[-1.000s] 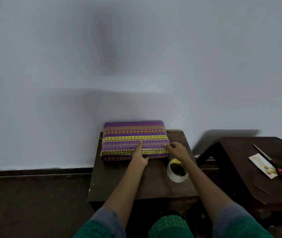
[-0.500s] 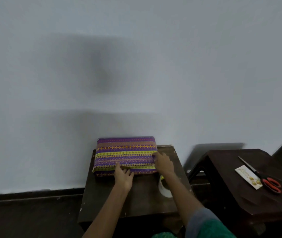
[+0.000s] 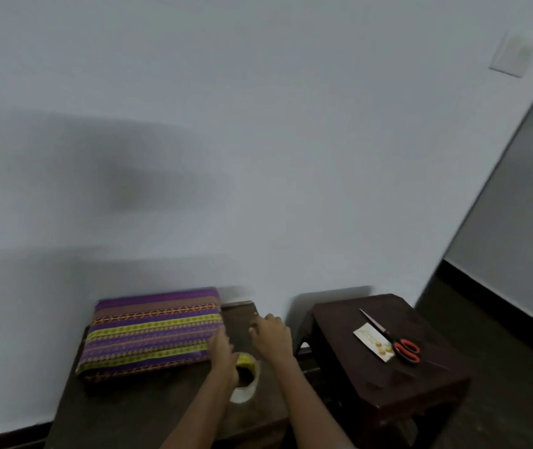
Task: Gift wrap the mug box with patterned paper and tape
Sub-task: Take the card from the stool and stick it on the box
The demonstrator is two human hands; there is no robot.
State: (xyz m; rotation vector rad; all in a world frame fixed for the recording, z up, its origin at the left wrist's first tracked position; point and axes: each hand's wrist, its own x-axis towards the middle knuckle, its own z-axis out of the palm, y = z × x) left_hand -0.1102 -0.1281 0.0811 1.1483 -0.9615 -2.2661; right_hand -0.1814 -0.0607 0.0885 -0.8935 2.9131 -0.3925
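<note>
The mug box [image 3: 153,332], wrapped in purple, yellow and orange patterned paper, lies flat on the left part of a dark wooden table [image 3: 148,406]. My left hand [image 3: 221,346] touches the box's right end with its fingers fairly straight. My right hand [image 3: 271,335] hovers over the table just right of the box, apart from it, fingers loosely curled and holding nothing I can see. A roll of clear tape [image 3: 246,379] with a yellow core sits on the table between my forearms, partly hidden by my left wrist. The view is blurred.
A second dark table [image 3: 388,377] stands to the right, with red-handled scissors [image 3: 398,343] lying across a small white card [image 3: 372,340]. A white wall runs right behind both tables. Dark floor lies to the right.
My right hand has come off the box and moved right. My left hand has slid from the box's front edge to its right end. The view has swung up and to the right.
</note>
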